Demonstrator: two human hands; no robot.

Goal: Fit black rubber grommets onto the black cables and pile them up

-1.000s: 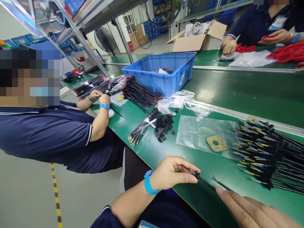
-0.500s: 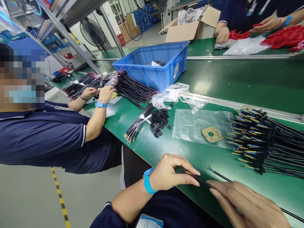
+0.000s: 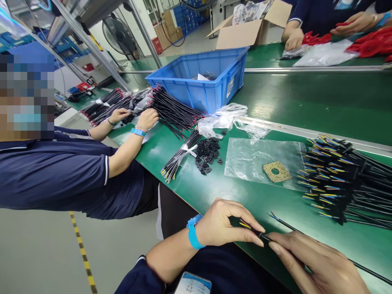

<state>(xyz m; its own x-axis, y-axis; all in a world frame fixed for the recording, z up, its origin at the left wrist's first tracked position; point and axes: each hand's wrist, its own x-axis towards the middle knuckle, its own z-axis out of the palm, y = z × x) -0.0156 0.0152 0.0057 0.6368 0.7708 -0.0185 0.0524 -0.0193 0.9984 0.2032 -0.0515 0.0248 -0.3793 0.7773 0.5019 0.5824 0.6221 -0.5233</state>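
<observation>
My left hand [image 3: 228, 224], with a blue wrist strap, pinches a black cable [image 3: 253, 231] close to its end, where thin yellow wires stick out. A small black piece sits on the cable at my left fingertips. Right beside it, my right hand [image 3: 315, 255] grips the same cable between thumb and fingers. Another black cable [image 3: 289, 226] with blue and brown wire ends lies on the green table behind my right hand. A large bundle of black cables [image 3: 346, 179] with yellow and blue ends rests at the right. Small black parts [image 3: 207, 155] form a pile at mid-table.
A clear plastic bag [image 3: 241, 161] with a speckled square plate [image 3: 277, 172] on it lies ahead. Beyond are a tied cable bundle [image 3: 180, 157], crumpled plastic [image 3: 222, 120] and a blue bin [image 3: 199, 92]. One person works at the left, another at the far right.
My hands have come closer together on the cable, and the black piece now shows between my fingertips. The left co-worker's hands have moved apart. The view has shifted slightly.
</observation>
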